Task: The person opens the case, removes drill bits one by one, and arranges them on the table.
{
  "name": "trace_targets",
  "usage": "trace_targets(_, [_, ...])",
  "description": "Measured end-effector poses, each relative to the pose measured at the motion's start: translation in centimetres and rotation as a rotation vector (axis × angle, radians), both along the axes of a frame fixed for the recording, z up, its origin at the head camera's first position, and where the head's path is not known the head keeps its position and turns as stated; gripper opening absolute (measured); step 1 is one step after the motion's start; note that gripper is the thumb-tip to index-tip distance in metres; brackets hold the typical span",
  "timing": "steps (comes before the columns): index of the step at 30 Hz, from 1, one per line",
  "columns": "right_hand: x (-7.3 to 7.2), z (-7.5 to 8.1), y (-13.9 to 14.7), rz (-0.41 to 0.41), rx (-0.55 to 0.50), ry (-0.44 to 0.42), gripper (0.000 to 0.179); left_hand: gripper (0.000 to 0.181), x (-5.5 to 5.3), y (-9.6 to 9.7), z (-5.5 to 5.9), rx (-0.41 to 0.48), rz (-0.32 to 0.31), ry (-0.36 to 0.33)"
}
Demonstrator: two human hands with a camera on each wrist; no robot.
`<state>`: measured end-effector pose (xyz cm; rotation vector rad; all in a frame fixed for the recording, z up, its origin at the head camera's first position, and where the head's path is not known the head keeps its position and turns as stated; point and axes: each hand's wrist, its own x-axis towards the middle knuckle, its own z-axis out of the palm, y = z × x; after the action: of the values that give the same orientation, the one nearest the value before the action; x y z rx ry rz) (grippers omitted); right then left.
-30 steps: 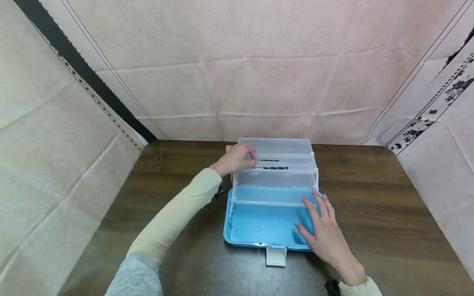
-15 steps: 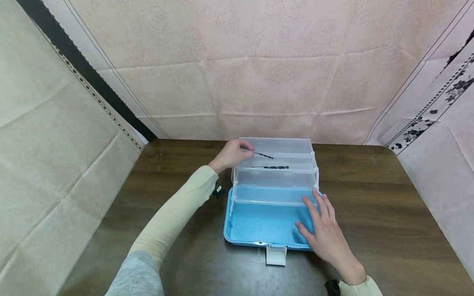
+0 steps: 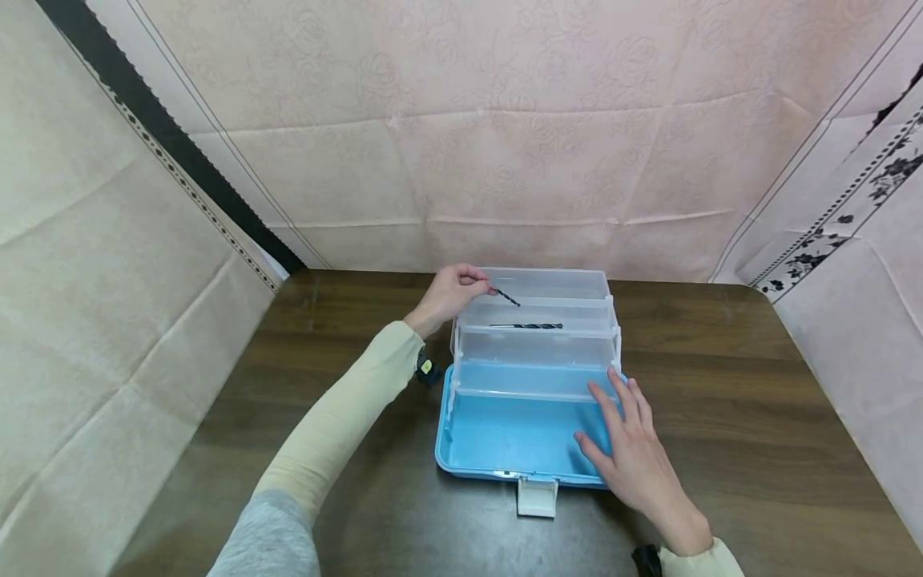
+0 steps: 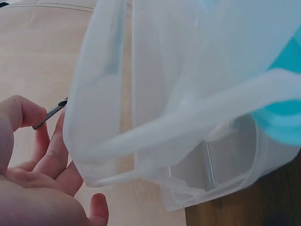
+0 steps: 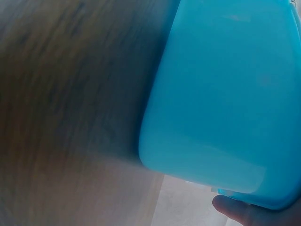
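Bench (image 3: pixel 360 473) of brown wood grain lies under everything; clock read from the box's centre, 12 at the far side.

Left hand (image 3: pixel 450 295) at about 10–11 o'clock, by the far trays. Fingertips narrow, pinching a black drill bit (image 3: pixel 508 298) by its shank; left wrist view agrees. Fluted end slants toward 4, above the trays, touching no tray floor that I can make out.

Blue-and-clear box (image 3: pixel 497 437) spread fully, clear trays (image 3: pixel 537 349) tiered toward 12. Second drill bit (image 3: pixel 541 326) lies crosswise near 12, in the second tray from the far end, just beside its near edge; no hand on it. Latch (image 3: pixel 537 500) at 6, free of any catch, flat toward the near side.

Right hand (image 3: pixel 634 461) at 4, fingers wide, straight, over the right rim. No bit in it; whether it bears weight, cannot tell.

Progress, my judgement: unfolding done, one bit in the fingers, one lying loose. Partway, likely: the held bit has to be let go somewhere. Whether bits are being stowed or taken out, cannot tell. Refolding and latching not done, if wanted.
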<state>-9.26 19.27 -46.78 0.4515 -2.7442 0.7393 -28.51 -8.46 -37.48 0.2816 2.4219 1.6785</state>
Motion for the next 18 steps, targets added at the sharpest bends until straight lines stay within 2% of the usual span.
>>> trace_targets(4, [-0.02, 0.00, -0.03, -0.005, 0.004, 0.003, 0.072, 0.016, -0.09, 0.09, 0.12, 0.035, 0.022, -0.023])
trace_targets(13, [-0.02, -0.19, 0.03, -0.006, 0.008, -0.001, 0.072, 0.025, 0.08, 0.32, 0.69, 0.154, 0.153, -0.139])
trace_targets(18, [-0.03, -0.15, 0.04, -0.005, 0.008, 0.007, 0.072, 0.027, 0.03, 0.24, 0.85, 0.207, 0.156, -0.172])
